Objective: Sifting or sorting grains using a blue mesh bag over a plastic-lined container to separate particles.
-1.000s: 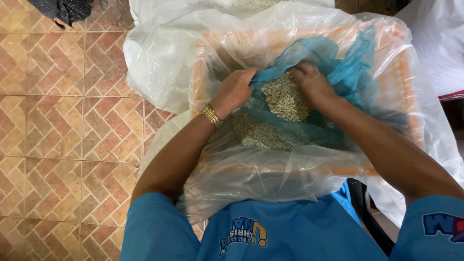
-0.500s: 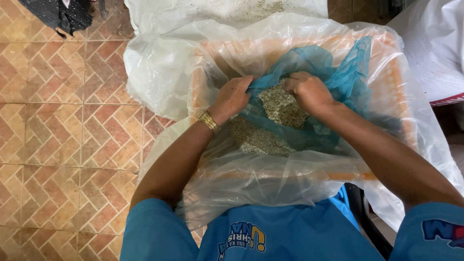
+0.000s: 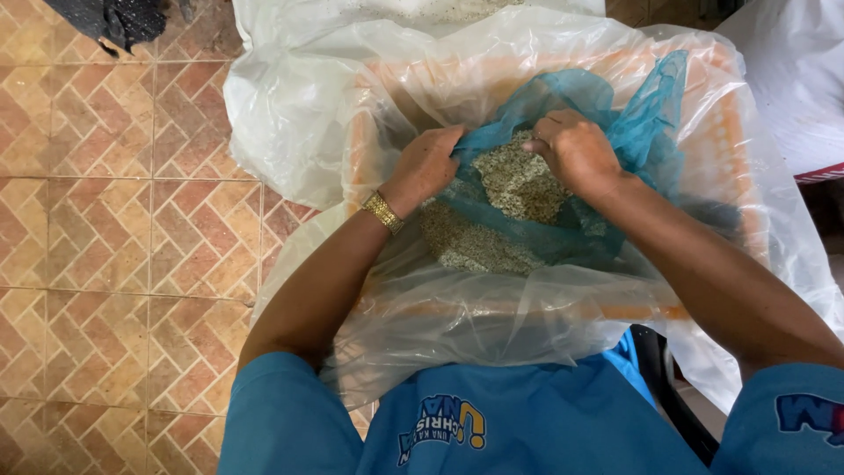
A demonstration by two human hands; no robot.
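Observation:
My left hand (image 3: 428, 164), with a gold watch on the wrist, grips the left edge of a blue mesh bag (image 3: 635, 132). My right hand (image 3: 573, 149) grips the bag's far edge. Between them the bag lies open and shows a heap of pale greenish-grey grains (image 3: 514, 180). The mesh bag sits inside a clear plastic liner (image 3: 457, 308) spread over an orange crate (image 3: 734, 149).
A second clear plastic bag (image 3: 281, 105) bulges to the left of the crate. Brown patterned floor tiles (image 3: 114, 229) cover the left side. A dark cloth (image 3: 119, 19) lies at the top left, a white sack (image 3: 791, 79) at the right.
Both hands have shifted a little toward me and to the left while still holding the mesh bag's edges. More of the grain heap shows between them.

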